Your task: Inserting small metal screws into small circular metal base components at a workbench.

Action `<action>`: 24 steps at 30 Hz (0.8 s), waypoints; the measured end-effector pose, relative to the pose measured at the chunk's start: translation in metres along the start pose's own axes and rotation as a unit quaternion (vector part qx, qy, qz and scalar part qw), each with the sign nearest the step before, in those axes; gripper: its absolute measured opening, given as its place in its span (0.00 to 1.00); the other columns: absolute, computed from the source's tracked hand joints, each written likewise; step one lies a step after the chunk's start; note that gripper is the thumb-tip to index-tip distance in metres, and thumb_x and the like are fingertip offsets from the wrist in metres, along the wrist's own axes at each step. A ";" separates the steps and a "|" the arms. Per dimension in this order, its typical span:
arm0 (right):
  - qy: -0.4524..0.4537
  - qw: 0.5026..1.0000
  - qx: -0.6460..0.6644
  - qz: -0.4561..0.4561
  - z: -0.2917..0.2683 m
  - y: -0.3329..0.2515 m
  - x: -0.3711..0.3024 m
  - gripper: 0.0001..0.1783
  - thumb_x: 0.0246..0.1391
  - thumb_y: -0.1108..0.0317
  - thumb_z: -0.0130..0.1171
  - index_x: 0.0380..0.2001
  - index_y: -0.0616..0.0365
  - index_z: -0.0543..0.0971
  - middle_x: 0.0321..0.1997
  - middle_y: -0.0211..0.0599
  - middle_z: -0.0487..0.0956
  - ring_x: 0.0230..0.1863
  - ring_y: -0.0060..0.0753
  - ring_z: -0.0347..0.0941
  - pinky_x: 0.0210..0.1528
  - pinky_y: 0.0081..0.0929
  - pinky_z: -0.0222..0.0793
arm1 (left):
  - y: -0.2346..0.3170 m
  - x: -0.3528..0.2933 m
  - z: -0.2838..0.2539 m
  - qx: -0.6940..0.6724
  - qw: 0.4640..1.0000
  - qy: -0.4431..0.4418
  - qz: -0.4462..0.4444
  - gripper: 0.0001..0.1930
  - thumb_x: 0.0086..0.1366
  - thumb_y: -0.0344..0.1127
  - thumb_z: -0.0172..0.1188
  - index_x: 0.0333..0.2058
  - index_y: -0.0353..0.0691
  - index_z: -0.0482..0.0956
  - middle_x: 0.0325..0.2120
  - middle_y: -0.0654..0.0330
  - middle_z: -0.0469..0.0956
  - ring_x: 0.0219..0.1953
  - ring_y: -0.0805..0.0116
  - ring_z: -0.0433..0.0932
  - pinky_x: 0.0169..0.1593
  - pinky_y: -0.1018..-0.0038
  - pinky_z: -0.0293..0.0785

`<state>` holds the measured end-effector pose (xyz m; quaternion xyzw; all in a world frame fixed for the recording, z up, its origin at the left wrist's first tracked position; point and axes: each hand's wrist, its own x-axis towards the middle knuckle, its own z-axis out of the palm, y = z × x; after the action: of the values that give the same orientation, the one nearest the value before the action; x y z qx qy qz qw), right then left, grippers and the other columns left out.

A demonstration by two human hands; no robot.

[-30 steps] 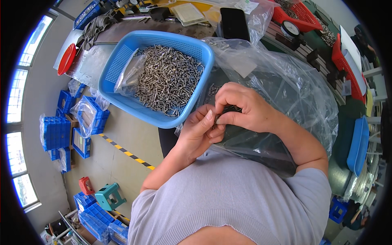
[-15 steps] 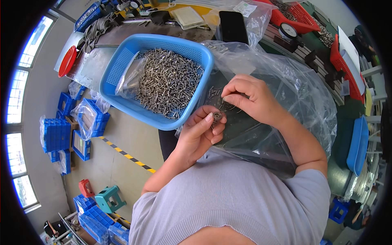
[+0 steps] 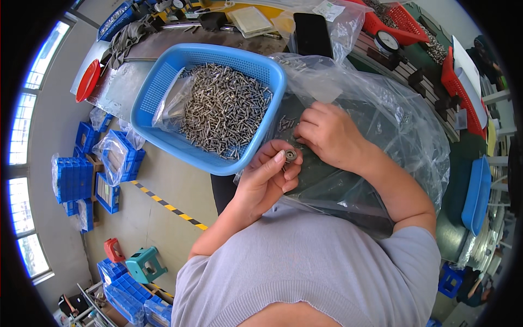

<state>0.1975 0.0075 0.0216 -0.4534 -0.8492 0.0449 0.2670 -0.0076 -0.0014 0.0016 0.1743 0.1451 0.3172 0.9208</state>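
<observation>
My left hand (image 3: 267,171) is closed around a small round metal ring gauge (image 3: 291,156), pinched between thumb and fingers with its hole facing up. Just beyond it, my right hand (image 3: 329,136) reaches down to the plastic-covered bench, its fingers curled together; whatever they hold, if anything, is hidden beneath them. A few loose metal pins (image 3: 286,123) lie beside its fingertips. To the left stands a blue plastic basket (image 3: 143,117) holding a large heap of small metal pins (image 3: 223,109) and a clear plastic bag (image 3: 173,103).
Clear plastic sheeting (image 3: 403,131) covers the green bench. A black phone (image 3: 312,35) lies at the back, with a dial gauge (image 3: 386,41) to its right. Red baskets (image 3: 400,30) stand at the back right. A red dish (image 3: 88,82) sits far left; blue crates (image 3: 75,180) are stacked on the floor.
My right hand has lowered toward the bench, its fingers folding in and the back of the hand turning up. My left hand stays in place with the ring gauge.
</observation>
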 end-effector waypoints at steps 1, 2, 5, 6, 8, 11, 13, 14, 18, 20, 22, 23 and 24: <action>-0.002 1.000 -0.010 -0.006 0.001 -0.001 0.000 0.09 0.35 0.72 0.65 0.24 0.55 0.76 0.26 0.33 0.73 0.30 0.40 0.69 0.32 0.35 0.66 | 0.000 0.000 0.000 0.000 1.000 0.001 0.000 0.08 0.67 0.34 0.53 0.43 0.40 0.71 0.36 0.57 0.74 0.28 0.75 0.65 0.29 0.79 0.61; -0.002 1.000 -0.009 -0.006 0.001 -0.001 -0.001 0.09 0.35 0.72 0.65 0.24 0.55 0.76 0.26 0.33 0.73 0.30 0.40 0.69 0.32 0.35 0.66 | -0.001 0.000 0.000 0.002 1.000 0.001 0.002 0.08 0.67 0.34 0.53 0.43 0.40 0.71 0.37 0.57 0.74 0.28 0.75 0.65 0.29 0.79 0.61; -0.013 1.000 -0.020 -0.007 -0.001 -0.002 -0.002 0.05 0.39 0.70 0.60 0.21 0.56 0.74 0.24 0.34 0.74 0.30 0.41 0.71 0.34 0.36 0.68 | -0.001 0.001 -0.001 0.005 1.000 0.001 0.006 0.08 0.67 0.34 0.53 0.43 0.40 0.71 0.37 0.57 0.74 0.29 0.75 0.65 0.29 0.79 0.61; -0.008 1.000 0.022 0.008 -0.004 -0.002 -0.001 0.05 0.40 0.72 0.61 0.23 0.57 0.74 0.25 0.35 0.74 0.31 0.39 0.71 0.34 0.34 0.67 | -0.001 0.001 -0.001 0.005 1.000 -0.001 0.007 0.08 0.67 0.34 0.53 0.44 0.40 0.71 0.37 0.57 0.74 0.29 0.75 0.65 0.29 0.79 0.61; -0.004 0.998 0.064 0.021 -0.013 -0.007 0.002 0.06 0.40 0.74 0.62 0.25 0.58 0.75 0.25 0.36 0.73 0.31 0.37 0.71 0.34 0.33 0.66 | -0.001 0.000 0.000 0.007 1.000 0.005 0.009 0.08 0.67 0.34 0.53 0.43 0.40 0.71 0.37 0.57 0.74 0.29 0.75 0.65 0.29 0.79 0.61; -0.071 0.917 0.326 0.219 -0.029 -0.018 0.005 0.03 0.47 0.75 0.59 0.27 0.59 0.75 0.27 0.32 0.75 0.34 0.28 0.71 0.38 0.25 0.66 | -0.001 0.000 -0.001 0.012 1.000 0.010 0.012 0.09 0.67 0.34 0.53 0.43 0.40 0.71 0.36 0.57 0.74 0.28 0.75 0.65 0.29 0.79 0.61; -0.110 0.821 0.497 0.259 -0.030 -0.018 0.004 0.01 0.52 0.75 0.58 0.30 0.60 0.76 0.32 0.30 0.76 0.38 0.22 0.70 0.42 0.21 0.65 | -0.002 0.000 -0.001 0.015 1.000 0.009 0.012 0.09 0.67 0.34 0.53 0.43 0.40 0.71 0.36 0.57 0.75 0.28 0.75 0.66 0.29 0.79 0.61; -0.110 0.821 0.496 0.259 -0.028 -0.018 0.004 0.01 0.52 0.75 0.58 0.30 0.60 0.76 0.32 0.30 0.76 0.38 0.22 0.70 0.42 0.21 0.65 | -0.002 0.000 -0.001 0.015 1.000 0.010 0.012 0.09 0.67 0.34 0.53 0.44 0.40 0.71 0.36 0.57 0.75 0.28 0.75 0.66 0.29 0.79 0.61; -0.066 0.854 0.491 0.157 -0.017 -0.016 0.002 0.02 0.52 0.76 0.58 0.30 0.61 0.76 0.40 0.32 0.74 0.42 0.23 0.70 0.45 0.22 0.65 | -0.003 -0.001 0.000 0.012 1.000 0.013 0.013 0.09 0.67 0.35 0.53 0.44 0.40 0.71 0.35 0.58 0.76 0.28 0.75 0.67 0.29 0.78 0.62; -0.073 0.846 0.501 0.166 -0.015 -0.016 0.002 0.02 0.52 0.76 0.58 0.30 0.61 0.76 0.43 0.33 0.74 0.43 0.24 0.69 0.46 0.22 0.65 | -0.003 -0.002 0.000 0.012 1.000 0.015 0.012 0.09 0.67 0.35 0.54 0.44 0.40 0.71 0.35 0.58 0.76 0.28 0.75 0.67 0.29 0.78 0.62; -0.076 0.833 0.518 0.178 -0.014 -0.017 0.001 0.02 0.52 0.76 0.58 0.30 0.61 0.75 0.42 0.33 0.74 0.43 0.24 0.69 0.47 0.22 0.65 | -0.003 -0.002 0.000 0.011 1.000 0.016 0.011 0.09 0.67 0.34 0.54 0.44 0.40 0.71 0.35 0.58 0.76 0.28 0.75 0.67 0.30 0.78 0.62; -0.076 0.833 0.518 0.178 -0.014 -0.017 0.001 0.02 0.52 0.76 0.58 0.30 0.61 0.75 0.42 0.33 0.74 0.43 0.24 0.69 0.47 0.22 0.65 | -0.003 -0.002 0.000 0.013 1.000 0.016 0.010 0.09 0.67 0.34 0.54 0.44 0.40 0.71 0.35 0.58 0.76 0.29 0.75 0.67 0.30 0.78 0.62; -0.073 0.840 0.510 0.171 -0.013 -0.017 0.001 0.02 0.52 0.76 0.57 0.30 0.61 0.75 0.42 0.33 0.74 0.44 0.25 0.69 0.47 0.23 0.65 | -0.003 -0.001 0.000 0.015 1.000 0.015 0.009 0.09 0.67 0.34 0.53 0.44 0.40 0.71 0.35 0.58 0.76 0.29 0.75 0.67 0.30 0.78 0.62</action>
<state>0.1910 -0.0040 0.0387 -0.3863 -0.6322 0.5495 0.3862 -0.0074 -0.0041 0.0005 0.1848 0.1619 0.3256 0.9130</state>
